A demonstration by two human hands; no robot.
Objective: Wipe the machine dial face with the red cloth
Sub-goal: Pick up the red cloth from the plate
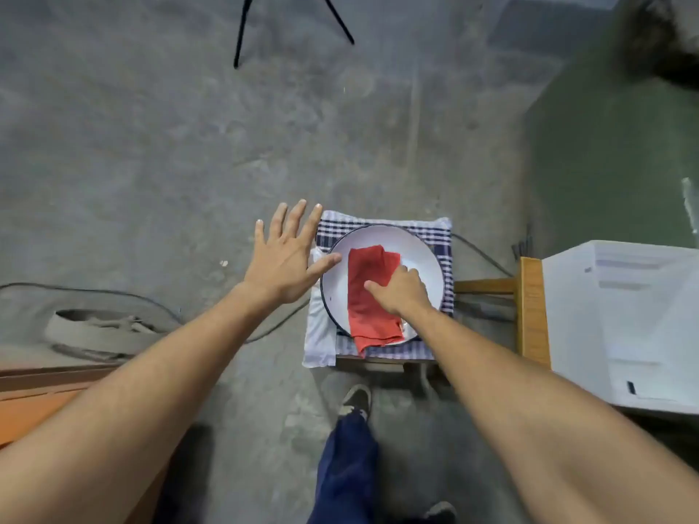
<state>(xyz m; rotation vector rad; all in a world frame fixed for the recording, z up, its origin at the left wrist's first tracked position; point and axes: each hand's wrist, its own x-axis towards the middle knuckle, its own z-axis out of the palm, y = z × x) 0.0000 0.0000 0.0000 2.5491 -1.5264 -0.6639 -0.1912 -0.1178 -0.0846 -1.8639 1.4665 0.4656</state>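
A red cloth point(368, 296) lies folded across a round white dish-like face with a dark rim point(420, 251). My right hand point(403, 291) rests on the cloth's right side, fingers curled down onto it and pinching its edge. Spread flat with its fingers apart, my left hand point(287, 255) hovers just left of the white face, the thumb tip touching its rim. The white face sits on a blue-and-white checked cloth point(442, 236) draped over a low stand. My right hand and the red cloth hide much of the white face.
A wooden frame point(529, 308) and a white box point(624, 319) stand to the right. Cables point(125, 296) run over the concrete floor at left, beside an orange board point(34, 406). Black tripod legs point(242, 32) stand at the top. My shoe and blue trouser leg point(350, 448) are below the stand.
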